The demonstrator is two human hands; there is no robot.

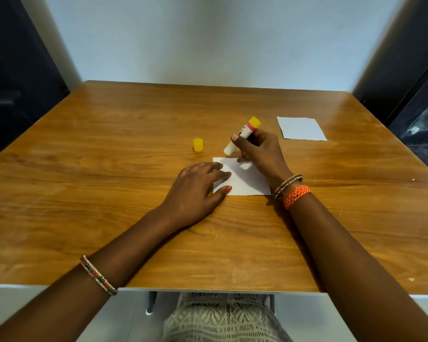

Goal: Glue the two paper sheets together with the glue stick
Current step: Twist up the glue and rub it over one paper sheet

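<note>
Your right hand (258, 150) gripped the uncapped glue stick (241, 136), its label unreadable; your left hand (195, 191) pressed flat on the centre paper sheet (245, 180).

You're seated at a plain indoor desk setup, perhaps a study or recording corner: a glossy brown wood-grain worktop (134, 149) pushed against a bare pale wall (220, 38), with dark panels (13, 77) on both sides. Nothing marks it as a kitchen or workshop.
</note>
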